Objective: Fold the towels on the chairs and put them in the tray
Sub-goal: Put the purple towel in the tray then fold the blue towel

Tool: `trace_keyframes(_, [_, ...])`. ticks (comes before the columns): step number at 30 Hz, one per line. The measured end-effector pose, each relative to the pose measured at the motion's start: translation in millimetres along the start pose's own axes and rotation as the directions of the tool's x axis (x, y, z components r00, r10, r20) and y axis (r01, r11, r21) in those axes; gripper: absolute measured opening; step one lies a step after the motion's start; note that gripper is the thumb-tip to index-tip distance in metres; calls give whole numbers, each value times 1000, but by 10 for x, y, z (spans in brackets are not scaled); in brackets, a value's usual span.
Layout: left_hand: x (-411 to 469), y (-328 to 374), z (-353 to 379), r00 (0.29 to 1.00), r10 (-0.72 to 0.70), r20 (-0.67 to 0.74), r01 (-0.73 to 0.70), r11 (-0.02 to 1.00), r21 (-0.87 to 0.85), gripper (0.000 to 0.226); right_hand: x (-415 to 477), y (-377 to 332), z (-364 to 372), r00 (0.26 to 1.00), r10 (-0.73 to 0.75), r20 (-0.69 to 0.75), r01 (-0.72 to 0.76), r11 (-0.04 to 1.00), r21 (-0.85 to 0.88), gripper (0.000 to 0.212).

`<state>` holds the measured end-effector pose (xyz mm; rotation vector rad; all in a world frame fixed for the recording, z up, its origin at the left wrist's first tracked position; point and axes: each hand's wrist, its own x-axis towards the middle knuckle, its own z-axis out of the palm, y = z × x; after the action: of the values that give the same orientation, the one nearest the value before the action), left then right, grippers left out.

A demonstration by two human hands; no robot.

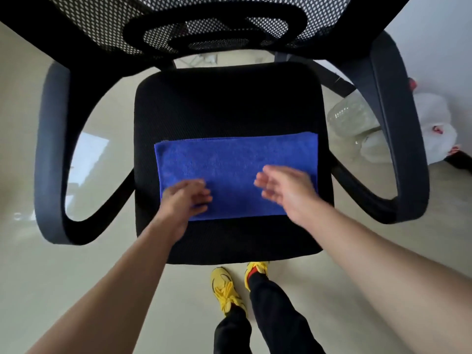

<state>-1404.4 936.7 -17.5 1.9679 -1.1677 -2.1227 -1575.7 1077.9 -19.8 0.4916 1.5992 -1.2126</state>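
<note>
Left grip (185, 198) rests curled on the blue towel (229, 159), perhaps pinching it; right grip (283, 190) hovers spread. Towel lies part-folded on the chair seat (224, 103); further folding and the tray remain.

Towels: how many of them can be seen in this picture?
1. The blue towel lies flat on the front half of the black chair seat, partly under the left hand. Other towels may be outside the view.
</note>
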Motion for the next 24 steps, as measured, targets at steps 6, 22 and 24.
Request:
trace_keyframes(6, [-29, -321, -535, 978, -74, -196, 81, 996, 25, 7, -69, 267, -646, 978, 33, -205, -31, 999, 12, 13])
trace_keyframes(22, [502, 276, -448, 821, 307, 481, -349, -398, 848, 149, 126, 258, -651, 779, -529, -337, 116, 649, -752, 63])
trace_keyframes(24, [527, 242, -443, 834, 302, 463, -336, -389, 858, 152, 138, 247, -668, 768, -562, -307, 153, 626, -764, 60])
